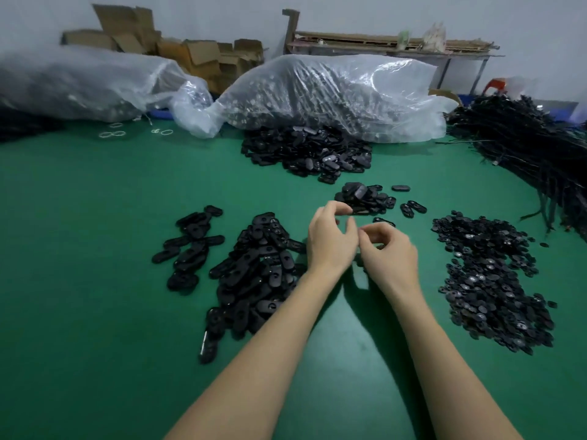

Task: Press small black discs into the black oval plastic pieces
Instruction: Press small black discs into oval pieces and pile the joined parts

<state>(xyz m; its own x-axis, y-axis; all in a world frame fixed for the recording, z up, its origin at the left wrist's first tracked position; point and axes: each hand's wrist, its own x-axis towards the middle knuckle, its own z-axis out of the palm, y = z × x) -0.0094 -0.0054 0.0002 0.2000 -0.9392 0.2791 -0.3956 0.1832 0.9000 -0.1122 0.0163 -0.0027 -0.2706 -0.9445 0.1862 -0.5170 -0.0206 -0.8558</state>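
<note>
Both hands meet above the green table, fingers curled. The left hand pinches an oval piece; its axis is hidden. Whether the right hand holds anything is unclear. Discs lie at 3 o'clock, ovals at 9.

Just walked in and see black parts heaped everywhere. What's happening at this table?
A person is fitting parts by hand at a green table. The left hand and right hand meet, fingers curled; what they hold is hidden. Oval pieces are heaped to the left, small discs to the right, more ovals beyond.
</note>
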